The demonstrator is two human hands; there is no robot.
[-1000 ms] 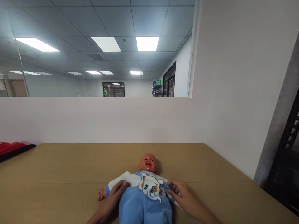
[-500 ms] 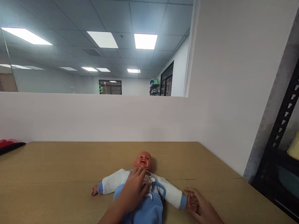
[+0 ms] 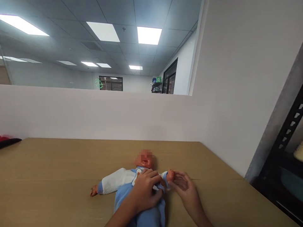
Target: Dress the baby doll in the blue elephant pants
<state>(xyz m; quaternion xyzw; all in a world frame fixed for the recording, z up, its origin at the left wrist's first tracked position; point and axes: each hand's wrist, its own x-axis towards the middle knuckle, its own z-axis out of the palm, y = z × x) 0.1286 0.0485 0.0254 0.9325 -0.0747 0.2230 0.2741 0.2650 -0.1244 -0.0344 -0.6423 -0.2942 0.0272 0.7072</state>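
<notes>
A baby doll [image 3: 118,186] in a blue and white fleece suit lies on its back on the brown table [image 3: 59,176], head toward the wall. My left hand [image 3: 146,189] rests curled on the doll's chest, fingers gripping the blue overall strap. My right hand [image 3: 184,186] pinches the doll's small hand, with that arm folded in toward the chest. The doll's other arm stretches out to the left.
A white partition wall [image 3: 94,113] backs the table. A red and black object [image 3: 7,140] lies at the far left edge. A dark metal shelf rack [image 3: 284,157] stands at the right.
My right hand has brought the doll's arm from stretched out at the right in toward its chest. My left hand has shifted slightly right on the chest.
</notes>
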